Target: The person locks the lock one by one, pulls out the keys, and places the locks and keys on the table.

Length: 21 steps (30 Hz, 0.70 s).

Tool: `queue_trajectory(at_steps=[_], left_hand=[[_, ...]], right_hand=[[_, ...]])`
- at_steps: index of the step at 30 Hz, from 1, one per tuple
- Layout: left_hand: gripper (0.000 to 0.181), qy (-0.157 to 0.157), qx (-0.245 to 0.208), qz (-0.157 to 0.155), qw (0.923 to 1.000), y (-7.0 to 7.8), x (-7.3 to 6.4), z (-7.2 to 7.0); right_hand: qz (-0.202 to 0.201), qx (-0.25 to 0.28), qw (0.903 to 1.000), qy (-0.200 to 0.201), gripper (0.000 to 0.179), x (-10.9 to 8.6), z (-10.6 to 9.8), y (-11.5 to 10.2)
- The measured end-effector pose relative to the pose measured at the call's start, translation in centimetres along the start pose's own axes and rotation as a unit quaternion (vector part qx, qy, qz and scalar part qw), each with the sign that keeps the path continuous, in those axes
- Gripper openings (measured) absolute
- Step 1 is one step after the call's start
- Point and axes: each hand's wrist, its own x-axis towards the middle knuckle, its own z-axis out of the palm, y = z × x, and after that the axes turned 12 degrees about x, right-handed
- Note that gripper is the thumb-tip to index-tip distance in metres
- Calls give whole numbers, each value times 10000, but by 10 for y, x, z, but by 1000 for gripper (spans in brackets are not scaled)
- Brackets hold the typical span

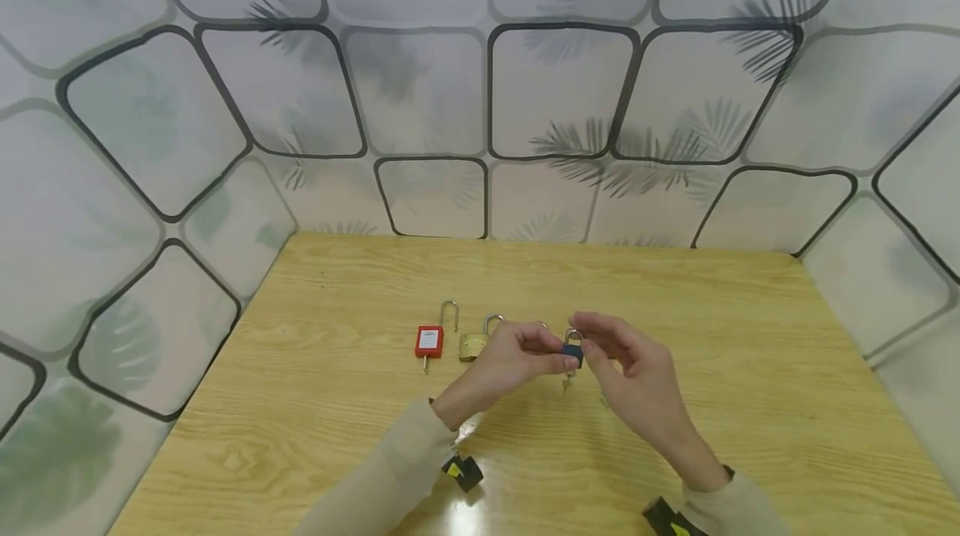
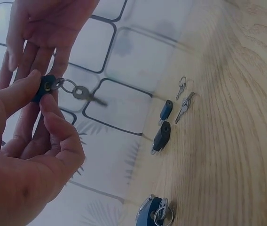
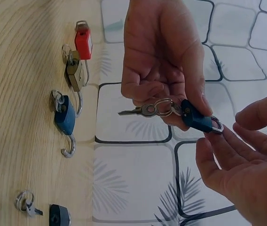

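Note:
Between the thumb and fingers of my left hand (image 1: 498, 361) is a small blue padlock (image 3: 197, 117), pinched by its body. Its shackle forms a closed-looking loop pointing toward my right hand (image 1: 645, 382). From its keyhole hangs a ring with a key (image 3: 143, 110). My right hand is beside the shackle, fingers extended and loosely bent behind it; whether a fingertip touches the metal is hard to tell. On the table, a larger blue padlock (image 3: 65, 116) with a raised shackle lies next to a brass padlock (image 1: 472, 347) and a red padlock (image 1: 429, 342), both with shackles up.
Two small dark padlocks, one bluish (image 2: 166, 110) and one blackish (image 2: 160, 137), lie on the wooden table (image 1: 337, 419) near loose keys (image 2: 185, 107). Patterned walls (image 1: 420, 94) enclose the table's back and sides. Dark wrist devices (image 1: 463, 473) sit below the sleeves.

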Motion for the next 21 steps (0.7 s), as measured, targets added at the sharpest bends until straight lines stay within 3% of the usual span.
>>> queue_trajectory(at_steps=[4,8,14,21], left_hand=[[15,-68,-42,20,10000,1,-1,-2],[16,-59,-23,-10,10000,3,-3,-5],[16,-127,-36,46,9999,6,-4,-8],[14,-215,-103,80,9997,6,-5,-6]], right_hand=[[-621,-817,9940,-370,54,1,-3,2],[-1266,-1709,9731,-881,79,1,-6,2],[-1511,-2200,9531,-1426,95,2,-7,2],[-1738,-2664,9363,-1486,94,4,-9,5]])
